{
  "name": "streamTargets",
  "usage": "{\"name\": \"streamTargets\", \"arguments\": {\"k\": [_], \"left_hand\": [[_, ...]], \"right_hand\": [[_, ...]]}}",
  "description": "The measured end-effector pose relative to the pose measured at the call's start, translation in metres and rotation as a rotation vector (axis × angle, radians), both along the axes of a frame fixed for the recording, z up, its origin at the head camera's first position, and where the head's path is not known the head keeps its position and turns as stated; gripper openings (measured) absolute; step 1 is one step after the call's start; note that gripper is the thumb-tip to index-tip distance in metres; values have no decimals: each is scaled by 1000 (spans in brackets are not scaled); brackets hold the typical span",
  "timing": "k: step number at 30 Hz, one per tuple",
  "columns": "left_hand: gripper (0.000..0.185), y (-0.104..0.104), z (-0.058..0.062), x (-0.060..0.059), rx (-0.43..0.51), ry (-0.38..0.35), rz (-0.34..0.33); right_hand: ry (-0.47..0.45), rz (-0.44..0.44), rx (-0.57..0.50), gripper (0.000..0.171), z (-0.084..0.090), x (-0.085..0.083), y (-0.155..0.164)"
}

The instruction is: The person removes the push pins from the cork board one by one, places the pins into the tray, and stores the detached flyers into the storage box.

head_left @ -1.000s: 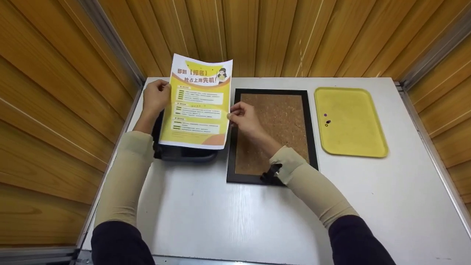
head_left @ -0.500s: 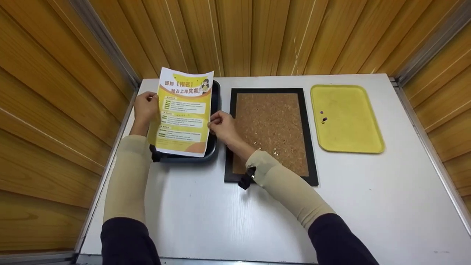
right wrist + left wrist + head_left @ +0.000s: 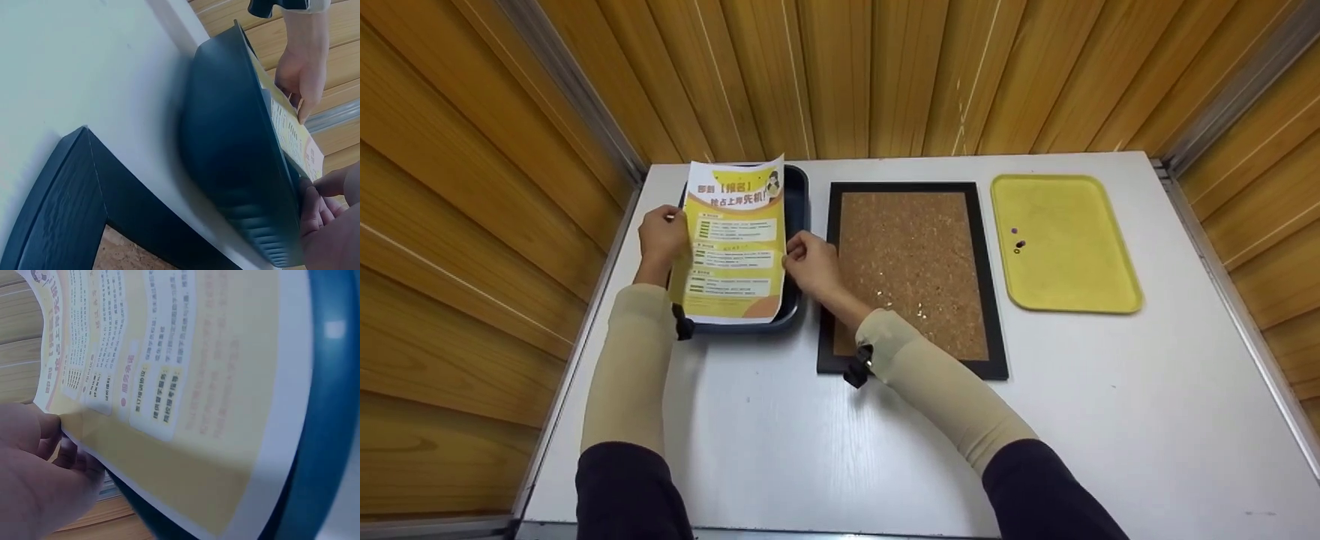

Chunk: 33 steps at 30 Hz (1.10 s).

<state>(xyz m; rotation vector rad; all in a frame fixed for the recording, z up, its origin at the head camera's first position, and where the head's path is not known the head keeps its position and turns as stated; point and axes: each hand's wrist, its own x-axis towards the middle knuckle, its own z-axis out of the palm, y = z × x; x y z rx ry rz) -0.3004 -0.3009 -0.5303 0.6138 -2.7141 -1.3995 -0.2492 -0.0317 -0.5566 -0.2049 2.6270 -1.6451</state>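
Observation:
A yellow printed flyer [image 3: 733, 244] hangs just over a dark blue tray [image 3: 799, 196] at the table's far left. My left hand [image 3: 661, 235] pinches its left edge and my right hand [image 3: 808, 262] pinches its right edge. The left wrist view shows the flyer [image 3: 169, 382] close up over the tray's rim [image 3: 326, 439], with my left hand [image 3: 39, 472] at the paper's edge. In the right wrist view the tray's outer wall [image 3: 236, 169] fills the middle, the flyer's edge [image 3: 289, 132] shows above it, and both hands hold that edge.
A black-framed cork board [image 3: 911, 270] lies flat right of the tray, its corner [image 3: 62, 197] also in the right wrist view. Farther right a yellow tray [image 3: 1061, 244] holds a few small pins [image 3: 1018, 244]. Wooden walls enclose the white table [image 3: 825, 450].
Both hands have carried the flyer left and down, from above the cork board's left edge to low over the blue tray. The paper now lies flatter.

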Motion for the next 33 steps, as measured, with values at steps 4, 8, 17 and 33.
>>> {"name": "streamTargets", "arguments": {"k": [4,8,17,33], "left_hand": [[39,0,0,1,-28,9,-5],[42,-1,-1,-2,-103,50,-55],[47,-4,-1,-4,-120,33,-104],[51,5,-6,-7,-61,49,-31]], "right_hand": [[22,3,-10,11,-1,0,-1],[21,10,-45,10,-1,-1,0],[-3,29,-62,11,-1,1,1],[36,77,-68,13,-5,2,10]]}}
